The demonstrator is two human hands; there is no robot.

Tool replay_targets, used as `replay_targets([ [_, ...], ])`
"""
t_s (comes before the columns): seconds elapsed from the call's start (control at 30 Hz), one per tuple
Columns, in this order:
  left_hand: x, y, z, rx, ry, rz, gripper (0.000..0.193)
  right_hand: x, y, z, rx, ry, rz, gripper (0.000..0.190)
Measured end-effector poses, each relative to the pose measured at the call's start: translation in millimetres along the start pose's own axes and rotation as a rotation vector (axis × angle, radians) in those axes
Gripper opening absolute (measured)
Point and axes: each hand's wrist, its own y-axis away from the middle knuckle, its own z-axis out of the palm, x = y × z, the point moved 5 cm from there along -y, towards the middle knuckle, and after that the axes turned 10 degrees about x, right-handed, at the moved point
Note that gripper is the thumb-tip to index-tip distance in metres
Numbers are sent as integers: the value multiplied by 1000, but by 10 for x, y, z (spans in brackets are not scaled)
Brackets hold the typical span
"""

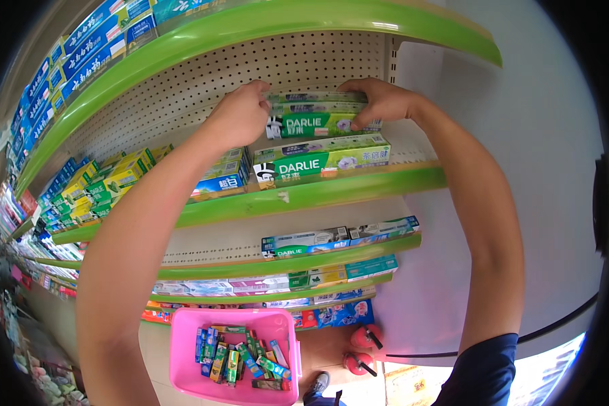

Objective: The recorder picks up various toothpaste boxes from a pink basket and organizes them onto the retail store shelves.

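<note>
My left hand (246,114) is curled against the left end of a small stack of green and white Darlie toothpaste boxes (304,123). At the other end, my right hand (385,101) grips the stack, with the thumb on the front face and the fingers over the top. The stack is toward the back of a green-edged shelf (309,190). Another Darlie toothpaste box (322,161) lies in front of it, near the shelf edge. Blue and white toothpaste boxes (228,172) sit to its left, partly hidden by my left forearm.
An upper shelf edge (284,18) curves overhead, before a perforated back panel (325,56). Yellow and green boxes (127,170) stand further left. Lower shelves hold more toothpaste boxes (309,241). Below are a pink plastic tub (182,350) of loose boxes and two red fire extinguishers (358,363).
</note>
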Motion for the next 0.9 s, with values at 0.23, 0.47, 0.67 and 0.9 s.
replay_targets([
  [0.23, -273, -191, -2, -17, -79, -100, 44, -83, -12, 88, 76, 81, -99, 86],
  [0.47, -171, -89, 29, -135, 25, 24, 42, 94, 37, 193, -307, -178, -8, 75],
  [0.67, 30, -13, 143, -311, 130, 119, 52, -39, 195, 339, -206, -378, 166, 59],
  [0.9, 46, -5, 356, -627, 5, 151, 69, -13, 208, 396, 309, -610, 543, 39],
])
